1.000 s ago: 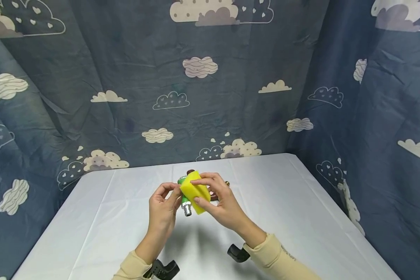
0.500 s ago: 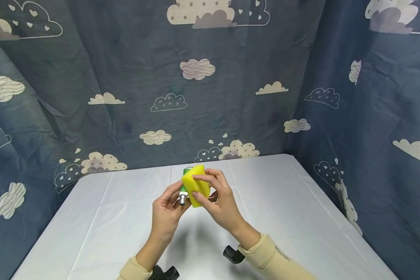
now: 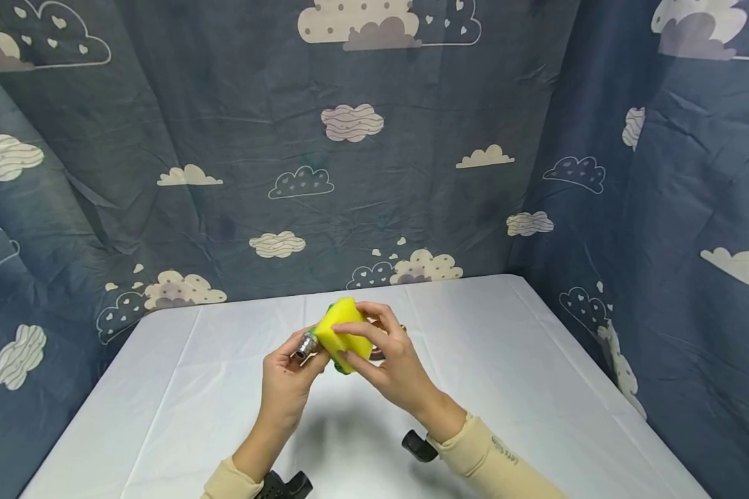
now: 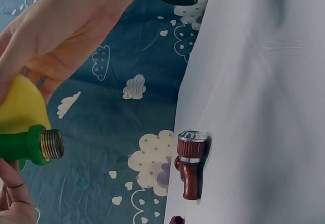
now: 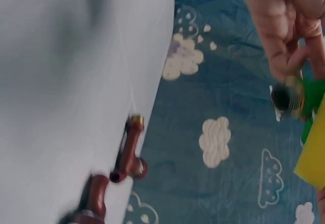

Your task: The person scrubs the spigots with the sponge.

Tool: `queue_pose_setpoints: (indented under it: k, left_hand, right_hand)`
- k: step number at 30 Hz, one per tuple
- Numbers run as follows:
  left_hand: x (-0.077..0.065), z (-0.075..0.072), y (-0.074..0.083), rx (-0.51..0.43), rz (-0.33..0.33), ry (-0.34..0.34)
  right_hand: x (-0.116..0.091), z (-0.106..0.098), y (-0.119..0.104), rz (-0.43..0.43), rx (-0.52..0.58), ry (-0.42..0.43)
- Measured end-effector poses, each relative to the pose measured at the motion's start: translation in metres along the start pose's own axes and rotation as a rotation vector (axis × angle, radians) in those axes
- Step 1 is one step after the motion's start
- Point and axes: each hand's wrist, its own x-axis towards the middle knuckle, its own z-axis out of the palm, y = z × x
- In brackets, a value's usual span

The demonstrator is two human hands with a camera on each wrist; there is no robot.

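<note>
In the head view my right hand [image 3: 399, 367] holds a yellow sponge [image 3: 349, 336] against a green tap-like fitting. My left hand [image 3: 282, 384] grips that fitting near its silver metal end [image 3: 306, 346], which points down and to the left. The sponge hides most of the green body. The left wrist view shows the green fitting [image 4: 20, 145] with an open threaded brass end, the sponge [image 4: 23, 107] beside it. From the right wrist, the sponge [image 5: 312, 153] overlaps the fitting [image 5: 311, 94], and my left hand's fingers [image 5: 284, 64] touch it.
A brown tap-like fitting [image 4: 191, 165] with a ribbed, silver-ringed head lies on the white table [image 3: 193, 416]. Another brown fitting [image 5: 130, 150] with a brass end lies beside it. A dark cloud-patterned cloth [image 3: 374, 187] surrounds the table's back and sides.
The green fitting has turned in my left hand, its metal end swinging from downward to lower left. The sponge has tilted and shifted with it, still in my right hand.
</note>
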Motion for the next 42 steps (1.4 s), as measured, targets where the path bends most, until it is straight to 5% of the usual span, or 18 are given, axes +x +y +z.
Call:
queue_pose_setpoints:
  k: [12,26,34,42]
  left_hand:
    - [0.001,-0.010,0.010,0.065,-0.091,-0.007]
    - [0.003,-0.016,0.010,0.167,-0.103,-0.071]
    - [0.006,-0.032,0.012,0.410,0.105,-0.229]
    - [0.003,-0.037,0.009,0.479,0.236,-0.202]
  right_hand:
    - [0.006,-0.010,0.010,-0.315,-0.304,-0.051]
    - [0.006,-0.011,0.008,-0.354,-0.371,-0.070]
    - [0.012,-0.021,0.005,-0.215,-0.334,-0.187]
    - [0.018,-0.026,-0.001,0.032,-0.116,-0.319]
